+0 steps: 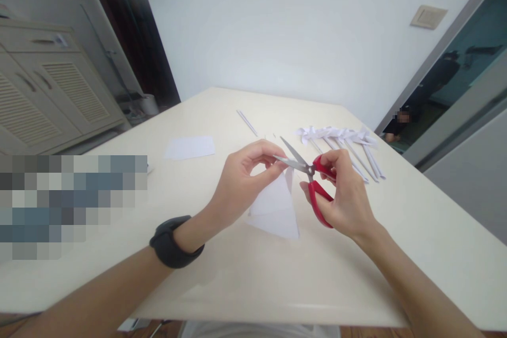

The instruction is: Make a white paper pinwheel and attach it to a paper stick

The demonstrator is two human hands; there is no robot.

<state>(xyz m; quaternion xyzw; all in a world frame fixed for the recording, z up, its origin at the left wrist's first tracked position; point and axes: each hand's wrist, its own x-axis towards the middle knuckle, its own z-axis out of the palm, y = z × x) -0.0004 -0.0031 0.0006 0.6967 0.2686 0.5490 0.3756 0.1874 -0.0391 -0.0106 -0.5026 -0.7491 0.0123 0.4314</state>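
My left hand [249, 174] pinches the top of a piece of white paper [275, 206] between thumb and fingers; the paper hangs down below the hand, with a folded edge on its right. In my right hand [346, 198] is a pair of scissors with red handles [317, 203], thumb and fingers through the loops. The blades are spread apart and point left. Their lower blade reaches my left fingertips at the upper end of the paper. Whether the blades touch the paper I cannot tell.
Several white paper pinwheels [336, 134] with rolled paper sticks lie at the right on the white table [415, 253]. A flat sheet of paper [190, 147] lies at the left. Toward the back are thin paper sticks [246, 122]. A wall [269, 26] stands behind the table.
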